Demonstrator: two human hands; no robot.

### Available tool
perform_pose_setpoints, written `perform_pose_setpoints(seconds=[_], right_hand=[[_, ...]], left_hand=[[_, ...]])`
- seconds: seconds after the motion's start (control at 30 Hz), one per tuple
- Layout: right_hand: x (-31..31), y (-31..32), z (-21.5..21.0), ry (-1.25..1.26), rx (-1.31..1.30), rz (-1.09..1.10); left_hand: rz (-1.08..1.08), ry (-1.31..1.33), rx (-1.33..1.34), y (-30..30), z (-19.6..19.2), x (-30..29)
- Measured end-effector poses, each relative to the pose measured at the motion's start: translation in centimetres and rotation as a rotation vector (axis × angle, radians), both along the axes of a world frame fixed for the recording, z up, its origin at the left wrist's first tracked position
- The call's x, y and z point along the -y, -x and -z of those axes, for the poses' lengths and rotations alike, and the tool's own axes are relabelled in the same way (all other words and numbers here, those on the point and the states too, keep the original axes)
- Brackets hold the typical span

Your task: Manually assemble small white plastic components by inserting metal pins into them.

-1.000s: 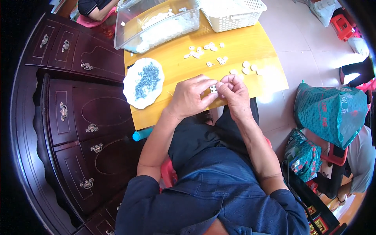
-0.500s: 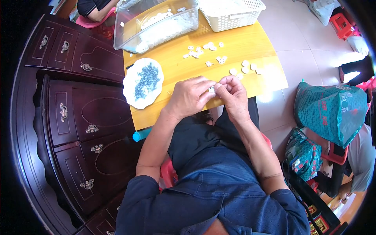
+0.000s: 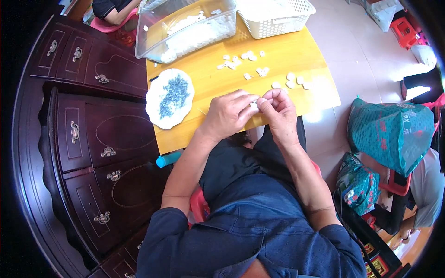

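Note:
Over the near edge of the yellow table (image 3: pixel 213 83), my left hand (image 3: pixel 228 113) pinches a small white plastic piece (image 3: pixel 253 104) with dark spots. Fingertips cover most of that piece. From the other side, the thumb and fingers of my right hand (image 3: pixel 280 115) close on its right end. Beyond my hands lie several loose white pieces (image 3: pixel 232 65), some showing dark holes. Several round white pieces (image 3: pixel 290 84) sit further right. To the left, a white scalloped plate (image 3: pixel 155 95) holds a heap of small dark metal parts (image 3: pixel 174 97), too fine to name.
At the table's far side stand a clear plastic bin (image 3: pixel 153 41) of white pieces and a white perforated basket (image 3: pixel 278 28). A dark wooden cabinet (image 3: pixel 116 125) borders the left. Teal bags (image 3: pixel 389 134) are at right. Other people (image 3: pixel 111 11) sit at far left and right.
Both hands have shifted slightly to the right, still together on the white piece. It now shows at a slightly different angle. The loose pieces on the table look the same.

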State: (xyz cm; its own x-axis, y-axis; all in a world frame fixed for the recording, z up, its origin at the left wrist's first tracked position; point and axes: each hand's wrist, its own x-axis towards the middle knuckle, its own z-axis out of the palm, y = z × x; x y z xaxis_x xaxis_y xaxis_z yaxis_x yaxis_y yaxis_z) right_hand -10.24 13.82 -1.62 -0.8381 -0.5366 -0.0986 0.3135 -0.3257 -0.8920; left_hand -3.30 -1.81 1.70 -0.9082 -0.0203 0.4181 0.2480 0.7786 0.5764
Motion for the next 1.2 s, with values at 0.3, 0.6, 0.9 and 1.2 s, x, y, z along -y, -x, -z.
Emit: perform_pose_setpoints(seconds=[0.3,0.6,0.9,1.2], right_hand=[[-1.3,0.3,0.0,-0.082,-0.117,-0.051],[-4.3,3.7,0.2,-0.604,-0.536,0.227],[-4.8,5.6,0.2,-0.813,-0.957,0.430],[-2.6,2.2,0.2,-0.583,-0.915,0.291]], left_hand=[[0.021,-0.078,0.032,-0.2,0.4,-0.4],[-0.061,-0.054,0.104,-0.4,1.7,0.4],[-0.294,0.086,0.082,1.8,2.9,1.6],[-0.315,0.117,-0.001,5.8,3.8,1.9]])
